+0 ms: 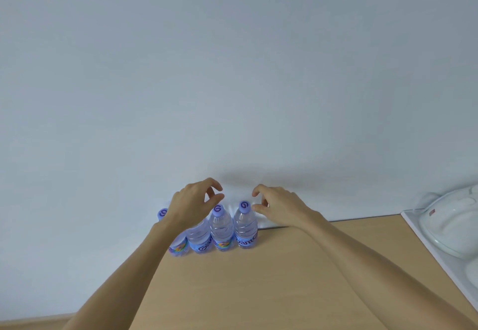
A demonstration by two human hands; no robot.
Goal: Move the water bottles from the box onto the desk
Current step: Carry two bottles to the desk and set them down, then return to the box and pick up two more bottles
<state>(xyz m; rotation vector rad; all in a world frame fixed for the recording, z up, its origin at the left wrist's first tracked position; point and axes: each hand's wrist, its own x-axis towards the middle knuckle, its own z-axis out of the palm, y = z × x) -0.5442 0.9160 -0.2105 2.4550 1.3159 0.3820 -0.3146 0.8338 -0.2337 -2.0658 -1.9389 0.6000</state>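
**Water bottles, row of four, on desk against wall**

Item: four small clear plastic water bottles (pixel 221 229), stood upright in a row on a light wooden desk (pixel 271 278), at its far edge, close to a pale wall (pixel 232 71). The bottles are set side by side, touching or nearly so.

Appearance: each bottle is capped in pale violet, with a dark swirl mark printed on the cap top. Ribbed, see-through shoulders are seen above a blue label wrapped round the lower body; white lettering is shown on some labels, a multicoloured emblem on others. The bottles appear filled. The two bottles at the left are partly hidden behind the left forearm; of the far-left one, only the cap and lower label are seen.

Hands: the left hand (pixel 192 201) is held above the two middle bottles, fingers loosely curled, nothing gripped. The right hand (pixel 279 204) is held just beside the cap of the rightmost bottle, fingers likewise bent and relaxed, nothing grasped. The hands are kept apart.

Also present: a white tray (pixel 426 241) at the desk's right side, with a white rounded object (pixel 450 226) laid on it.
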